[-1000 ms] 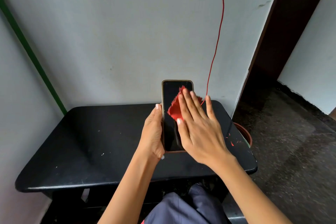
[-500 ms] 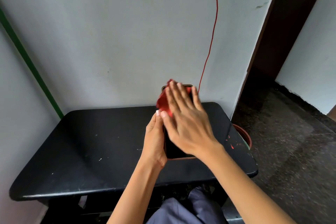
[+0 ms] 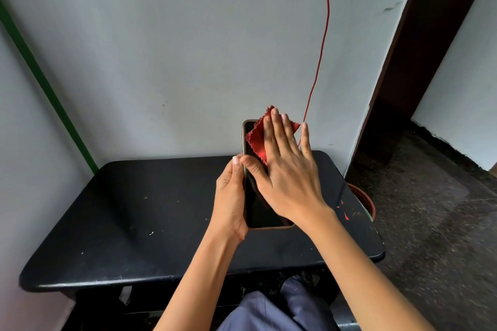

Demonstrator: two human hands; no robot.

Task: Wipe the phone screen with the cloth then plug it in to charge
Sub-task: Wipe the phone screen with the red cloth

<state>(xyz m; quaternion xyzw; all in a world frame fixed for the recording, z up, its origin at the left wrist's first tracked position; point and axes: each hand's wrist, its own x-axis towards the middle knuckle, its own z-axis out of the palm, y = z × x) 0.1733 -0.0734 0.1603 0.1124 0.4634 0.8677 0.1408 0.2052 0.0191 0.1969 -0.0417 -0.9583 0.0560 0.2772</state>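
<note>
Phone: the phone (image 3: 258, 204) is held up above the black table (image 3: 150, 223), screen toward the camera, its long left edge seated in the left hand (image 3: 231, 204).
Left hold: thumb along the near face of that edge, the other fingers hidden behind the back; closed around the phone.
Right hold: the right hand (image 3: 285, 169) lies flat with fingers spread, pressing the red cloth (image 3: 256, 140) against the upper part of the screen; nothing is pinched, the cloth is trapped under the fingers only.
Cloth: thin, soft, pinked edges; its top corner sticks out past the fingertips and it appears bunched to their left. Likely to slide or fold unless pressed evenly.
Phone handling: rigid, light for one hand, smooth glass, probably slippery and breakable if dropped; best taken by the long edges, as the left hand does, leaving the bottom edge free.
Cable: a red cable (image 3: 320, 62) hangs down the wall just beyond the right little finger; its plug end is hidden behind the hand.
Stage: wiping appears under way; charging not yet begun.
</note>
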